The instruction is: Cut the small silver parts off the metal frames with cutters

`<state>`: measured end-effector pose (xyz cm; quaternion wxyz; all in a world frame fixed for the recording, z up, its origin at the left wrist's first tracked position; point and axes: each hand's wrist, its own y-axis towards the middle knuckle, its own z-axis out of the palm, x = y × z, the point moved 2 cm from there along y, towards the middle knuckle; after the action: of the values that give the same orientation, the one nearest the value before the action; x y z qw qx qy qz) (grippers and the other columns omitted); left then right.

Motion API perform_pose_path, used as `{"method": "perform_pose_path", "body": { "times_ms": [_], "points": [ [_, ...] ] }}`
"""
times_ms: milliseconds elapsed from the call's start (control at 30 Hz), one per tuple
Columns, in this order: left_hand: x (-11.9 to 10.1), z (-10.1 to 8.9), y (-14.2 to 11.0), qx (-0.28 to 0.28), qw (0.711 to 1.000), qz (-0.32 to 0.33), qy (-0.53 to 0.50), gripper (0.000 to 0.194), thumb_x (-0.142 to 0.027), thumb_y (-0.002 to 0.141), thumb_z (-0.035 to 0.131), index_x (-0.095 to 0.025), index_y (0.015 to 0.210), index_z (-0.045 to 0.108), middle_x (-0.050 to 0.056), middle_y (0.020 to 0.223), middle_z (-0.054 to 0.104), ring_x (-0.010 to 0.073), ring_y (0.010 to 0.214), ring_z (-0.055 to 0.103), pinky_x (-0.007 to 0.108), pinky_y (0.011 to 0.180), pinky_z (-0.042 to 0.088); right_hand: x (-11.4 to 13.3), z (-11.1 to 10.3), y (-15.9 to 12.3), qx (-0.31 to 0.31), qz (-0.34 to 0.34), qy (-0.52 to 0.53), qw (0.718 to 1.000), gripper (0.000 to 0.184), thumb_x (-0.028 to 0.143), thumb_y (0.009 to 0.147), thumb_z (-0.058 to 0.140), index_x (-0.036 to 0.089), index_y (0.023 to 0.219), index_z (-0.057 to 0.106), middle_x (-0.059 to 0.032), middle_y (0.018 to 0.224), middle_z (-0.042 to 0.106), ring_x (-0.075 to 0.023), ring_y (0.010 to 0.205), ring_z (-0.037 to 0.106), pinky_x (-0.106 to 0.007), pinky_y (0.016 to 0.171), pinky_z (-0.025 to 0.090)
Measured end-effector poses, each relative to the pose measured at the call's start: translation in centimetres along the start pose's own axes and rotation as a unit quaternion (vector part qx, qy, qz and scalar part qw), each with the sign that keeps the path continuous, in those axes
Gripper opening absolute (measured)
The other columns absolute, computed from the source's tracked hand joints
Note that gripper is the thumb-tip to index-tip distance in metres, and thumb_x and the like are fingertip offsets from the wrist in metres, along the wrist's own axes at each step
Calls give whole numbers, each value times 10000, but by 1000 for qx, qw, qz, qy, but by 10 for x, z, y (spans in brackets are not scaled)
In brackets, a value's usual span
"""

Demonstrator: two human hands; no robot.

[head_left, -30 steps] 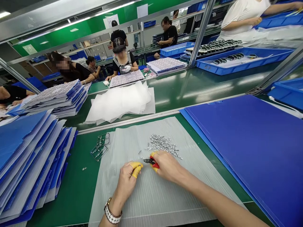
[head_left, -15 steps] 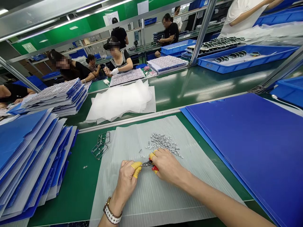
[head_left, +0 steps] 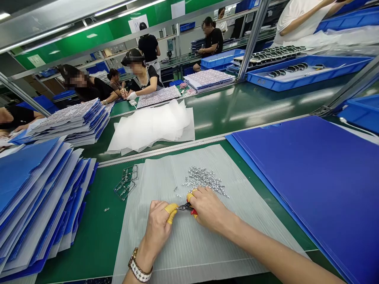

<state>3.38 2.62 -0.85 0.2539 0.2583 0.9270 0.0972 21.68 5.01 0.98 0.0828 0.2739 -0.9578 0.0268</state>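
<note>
My right hand (head_left: 207, 207) is closed round the red handles of small pliers-like cutters (head_left: 185, 206), with yellow covers on some fingers. The jaws point left and meet the fingertips of my left hand (head_left: 160, 221). Yellow covers sit on its thumb and forefinger, which are pinched together; whatever they hold is too small to make out. Just beyond my right hand lies a heap of small shiny silver pieces (head_left: 204, 177), with a few loose pieces (head_left: 177, 193) to its left. Under all this is a translucent white sheet (head_left: 189, 252).
Dark part frames with silver pieces (head_left: 126, 182) lie at the sheet's left edge. Blue and white sheets (head_left: 35, 205) are stacked at the left, large blue boards (head_left: 310, 169) at the right. Beyond the metal rail are thin white sheets (head_left: 151, 124), blue trays (head_left: 308, 73) and several co-workers.
My hands and the cutters stay almost in place, with only a slight shift of the jaws. Across the bench, a co-worker in a dark visor has leaned to the left.
</note>
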Motion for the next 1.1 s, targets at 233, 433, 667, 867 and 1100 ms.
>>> {"method": "perform_pose_path", "body": {
  "times_ms": [233, 433, 667, 867, 1100],
  "points": [
    [-2, 0, 0, 8, 1000, 14, -8, 275, -173, 910, 400, -201, 1045, 637, 35, 670, 593, 162, 657, 524, 320, 693, 339, -6, 1, -2, 31, -4, 44, 999, 148, 77, 659, 539, 173, 757, 594, -66, 771, 637, -211, 714, 571, -299, 612, 332],
    [-1, 2, 2, 30, 986, -73, -143, 234, -254, 899, 440, -209, 877, 668, 44, 707, 648, 175, 686, 559, 317, 709, 371, -19, -1, -1, 34, 59, 97, 993, 58, 143, 713, 545, 187, 677, 558, -46, 687, 611, -187, 620, 558, -278, 517, 251],
    [4, 8, 4, 47, 923, -234, -301, 275, -360, 845, 501, -178, 706, 654, 55, 723, 679, 203, 762, 597, 289, 706, 428, -25, -2, 1, 11, 94, 198, 976, 151, 242, 746, 550, 207, 630, 460, 15, 616, 526, -124, 525, 438, -257, 487, 198],
    [8, 11, 9, 58, 909, -266, -317, 309, -403, 813, 520, -165, 651, 630, 43, 648, 642, 188, 692, 574, 272, 659, 416, -32, 1, -1, 2, 124, 281, 952, 169, 260, 744, 535, 214, 622, 426, 32, 573, 494, -121, 504, 407, -255, 481, 223],
    [-8, 19, 27, 42, 951, -216, -218, 231, -296, 808, 518, -195, 662, 665, 24, 619, 625, 168, 596, 531, 266, 589, 345, -19, -3, -5, -65, 98, 458, 881, 124, 333, 791, 482, 221, 738, 492, 7, 677, 533, -154, 617, 475, -268, 573, 373]
  ]
}}
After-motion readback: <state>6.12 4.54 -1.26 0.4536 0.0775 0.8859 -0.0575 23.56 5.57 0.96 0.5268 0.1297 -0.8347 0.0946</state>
